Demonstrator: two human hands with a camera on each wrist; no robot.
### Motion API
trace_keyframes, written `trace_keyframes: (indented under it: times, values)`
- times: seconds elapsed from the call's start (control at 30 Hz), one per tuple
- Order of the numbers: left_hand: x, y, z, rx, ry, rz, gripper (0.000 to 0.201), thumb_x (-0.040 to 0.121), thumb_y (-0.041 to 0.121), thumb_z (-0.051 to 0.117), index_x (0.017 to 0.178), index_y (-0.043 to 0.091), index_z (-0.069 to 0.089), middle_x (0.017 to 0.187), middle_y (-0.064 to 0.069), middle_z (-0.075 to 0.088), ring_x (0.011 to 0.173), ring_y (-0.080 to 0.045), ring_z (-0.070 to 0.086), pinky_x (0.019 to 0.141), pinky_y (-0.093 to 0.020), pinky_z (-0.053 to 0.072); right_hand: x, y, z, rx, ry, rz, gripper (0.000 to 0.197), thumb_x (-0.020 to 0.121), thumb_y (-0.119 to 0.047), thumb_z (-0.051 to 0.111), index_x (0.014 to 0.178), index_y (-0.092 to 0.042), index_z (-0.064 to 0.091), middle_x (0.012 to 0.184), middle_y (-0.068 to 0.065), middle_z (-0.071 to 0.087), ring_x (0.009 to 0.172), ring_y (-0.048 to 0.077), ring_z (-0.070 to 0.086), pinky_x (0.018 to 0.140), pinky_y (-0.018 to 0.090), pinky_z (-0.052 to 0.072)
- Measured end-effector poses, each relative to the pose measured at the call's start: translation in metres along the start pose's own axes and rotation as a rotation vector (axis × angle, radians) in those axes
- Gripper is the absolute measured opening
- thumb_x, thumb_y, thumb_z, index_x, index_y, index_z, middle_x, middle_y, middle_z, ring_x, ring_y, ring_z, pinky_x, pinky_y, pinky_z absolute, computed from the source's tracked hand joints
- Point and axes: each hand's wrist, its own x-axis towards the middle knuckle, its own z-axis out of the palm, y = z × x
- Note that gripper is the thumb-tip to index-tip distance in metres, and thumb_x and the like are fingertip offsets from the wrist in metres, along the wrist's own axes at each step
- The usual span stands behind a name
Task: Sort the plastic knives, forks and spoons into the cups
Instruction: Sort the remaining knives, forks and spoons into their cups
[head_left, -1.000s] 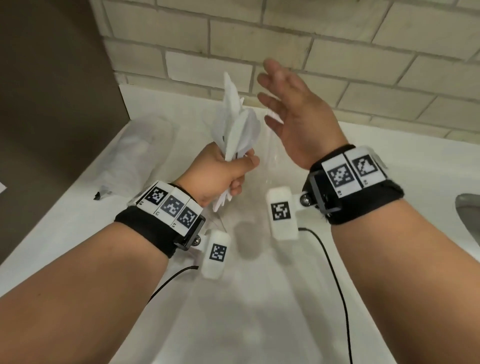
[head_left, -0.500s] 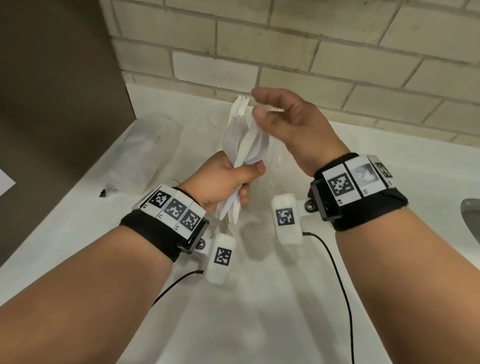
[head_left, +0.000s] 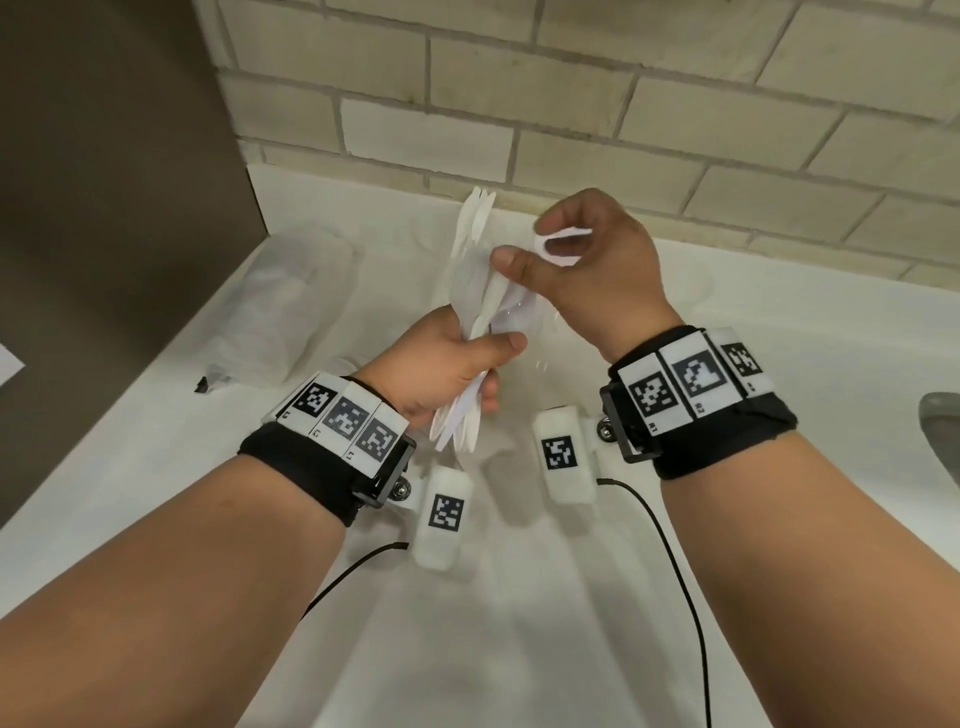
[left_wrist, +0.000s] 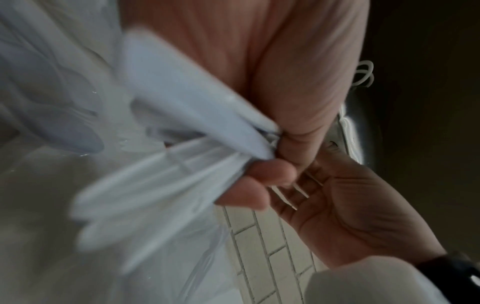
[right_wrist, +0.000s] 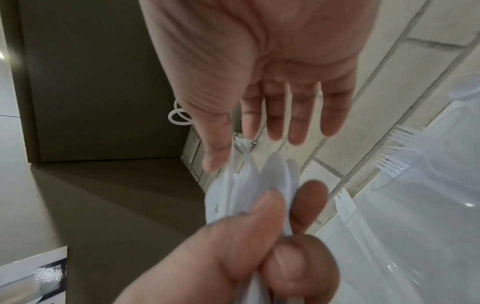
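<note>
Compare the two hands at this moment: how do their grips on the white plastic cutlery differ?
The left hand grips the whole bundle of cutlery in a fist around the handles; the right hand only pinches at the bundle's upper part with thumb and fingertips. The left hand sits lower, the right hand higher. Both wear black wristbands with markers.

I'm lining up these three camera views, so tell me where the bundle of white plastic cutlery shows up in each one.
Head view: the bundle of cutlery stands upright at centre, gripped by the left hand.
Left wrist view: the bundle fans out blurred across the left half.
Right wrist view: the bundle sits at lower centre, below the right hand.
Shared landmark: the pale brick wall.
</note>
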Motion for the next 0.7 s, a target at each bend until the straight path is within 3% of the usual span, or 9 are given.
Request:
trace_keyframes:
  times: [0.07,0.17,0.23,0.3,0.37,0.53,0.63,0.7]
  values:
    - [0.004,-0.002,-0.002,0.004,0.073,0.020,0.009,0.090,0.017,0.063,0.087,0.009,0.060,0.052,-0.001,0.047,0.045,-0.013,0.049,0.050,-0.026,0.047,-0.001,0.000,-0.001,-0.017,0.034,0.008,0.030,0.070,-0.041,0.082,0.065,-0.023,0.057,0.078,-0.012,0.057,0.061,-0.003,0.051,0.059,0.010,0.040]
    - [0.008,-0.002,-0.001,0.043,0.121,0.077,0.012,0.088,0.016,0.067,0.093,0.007,0.061,0.050,0.000,0.049,0.045,-0.013,0.047,0.049,-0.027,0.045,-0.006,0.002,0.005,-0.022,-0.134,0.084,0.026,0.071,-0.037,0.082,0.062,-0.018,0.065,0.054,-0.013,0.056,0.045,-0.003,0.048,0.053,0.014,0.042]
    - [0.009,-0.001,0.000,0.068,0.097,0.108,0.017,0.087,0.015,0.068,0.101,0.010,0.059,0.049,0.006,0.052,0.043,-0.011,0.045,0.046,-0.025,0.042,-0.008,0.006,0.009,-0.026,-0.174,0.108,0.022,0.074,-0.032,0.080,0.064,-0.019,0.065,0.056,-0.011,0.059,0.045,-0.003,0.050,0.054,0.017,0.043]
    - [0.008,-0.001,0.000,0.006,0.042,0.113,0.030,0.085,0.019,0.070,0.111,0.011,0.057,0.059,0.000,0.055,0.045,-0.010,0.045,0.046,-0.025,0.041,-0.008,0.007,0.011,0.026,-0.180,0.143,0.021,0.078,-0.026,0.076,0.066,-0.015,0.064,0.058,-0.008,0.061,0.046,0.001,0.051,0.053,0.021,0.045]
    - [0.007,-0.002,-0.002,-0.091,-0.029,0.123,0.029,0.083,0.026,0.066,0.107,0.011,0.059,0.074,-0.004,0.057,0.053,-0.011,0.046,0.049,-0.026,0.042,-0.008,0.007,0.013,0.089,-0.207,0.179,0.021,0.083,-0.022,0.071,0.067,-0.013,0.060,0.055,-0.006,0.060,0.048,0.004,0.053,0.052,0.024,0.050]
    - [0.008,-0.007,-0.007,-0.307,-0.076,0.061,0.035,0.089,0.034,0.054,0.111,0.009,0.059,0.091,-0.004,0.061,0.065,-0.013,0.057,0.063,-0.032,0.050,-0.008,0.008,0.014,0.179,-0.210,0.223,0.019,0.091,-0.017,0.059,0.075,-0.011,0.051,0.066,0.005,0.061,0.057,0.015,0.059,0.059,0.033,0.054]
    - [0.008,-0.009,-0.009,-0.360,-0.068,0.026,0.025,0.096,0.027,0.050,0.107,0.007,0.062,0.082,-0.008,0.063,0.065,-0.016,0.061,0.062,-0.032,0.052,-0.008,0.010,0.015,0.256,-0.200,0.262,0.015,0.094,-0.014,0.052,0.080,-0.010,0.047,0.080,0.015,0.064,0.065,0.026,0.064,0.064,0.041,0.056]
    - [0.007,-0.009,-0.008,-0.349,-0.066,0.010,0.030,0.098,0.024,0.047,0.111,0.001,0.061,0.079,-0.009,0.064,0.066,-0.017,0.062,0.063,-0.032,0.054,-0.010,0.009,0.016,0.311,-0.160,0.286,0.010,0.096,-0.013,0.047,0.087,-0.010,0.046,0.085,0.022,0.064,0.066,0.033,0.065,0.065,0.045,0.058]
